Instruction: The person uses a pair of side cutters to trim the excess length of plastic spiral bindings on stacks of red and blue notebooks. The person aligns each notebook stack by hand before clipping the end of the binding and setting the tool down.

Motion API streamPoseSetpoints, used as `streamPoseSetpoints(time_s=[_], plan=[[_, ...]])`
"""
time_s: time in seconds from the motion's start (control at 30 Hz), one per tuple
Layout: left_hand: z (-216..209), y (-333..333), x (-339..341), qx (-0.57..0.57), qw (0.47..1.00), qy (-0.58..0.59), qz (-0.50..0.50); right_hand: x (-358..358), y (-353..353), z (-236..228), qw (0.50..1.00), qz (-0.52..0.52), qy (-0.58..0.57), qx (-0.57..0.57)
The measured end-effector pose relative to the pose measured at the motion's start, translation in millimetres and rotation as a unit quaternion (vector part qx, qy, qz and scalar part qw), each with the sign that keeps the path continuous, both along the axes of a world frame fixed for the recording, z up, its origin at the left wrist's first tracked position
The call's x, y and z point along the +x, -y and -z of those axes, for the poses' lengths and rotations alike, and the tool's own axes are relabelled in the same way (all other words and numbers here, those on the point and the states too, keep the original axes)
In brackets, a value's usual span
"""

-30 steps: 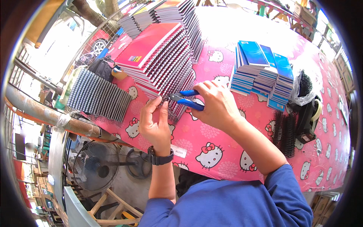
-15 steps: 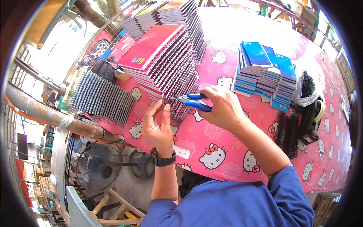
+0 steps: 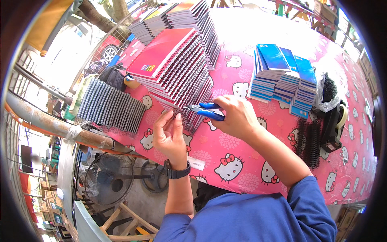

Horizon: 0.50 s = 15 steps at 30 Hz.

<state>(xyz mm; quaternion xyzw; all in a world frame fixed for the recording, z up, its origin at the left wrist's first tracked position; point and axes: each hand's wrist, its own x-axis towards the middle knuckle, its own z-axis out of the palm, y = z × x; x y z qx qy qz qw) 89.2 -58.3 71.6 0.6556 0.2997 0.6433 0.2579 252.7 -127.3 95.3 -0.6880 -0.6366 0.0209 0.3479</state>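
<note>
My right hand is closed round the blue handles of small wire cutters. Their metal jaws meet the spiral edge of a tall stack of red-covered spiral notebooks, low on the near side. Just left of the jaws, my left hand has its thumb and fingertips bent together at the stack's lower corner. Whatever lies between those fingertips is too small to make out. Coiled wire ends stick out along the stack's bound edge, and the cutters partly cover them.
Left of the red stack lies a dark spiral-bound stack. More notebooks stand behind. To the right are blue notebooks, a tape dispenser and black coils on the pink tablecloth. A fan stands below the table's left edge.
The whole view has shifted slightly. Both hands keep nearly the same place at the red stack, and the cutters stay at its spiral edge.
</note>
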Motion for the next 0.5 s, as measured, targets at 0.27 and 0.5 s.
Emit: streamPoseSetpoints(time_s=[0.27, 0.5], plan=[[2.2, 1.5, -1.9, -0.006, 1.000, -0.005, 0.012, -4.7, -6.9, 5.8, 0.998, -0.007, 0.049, 0.031], [0.4, 3.0, 0.2, -0.015, 1.000, -0.015, -0.002, 2.0, 1.7, 10.5, 1.000, 0.000, -0.001, -0.013]])
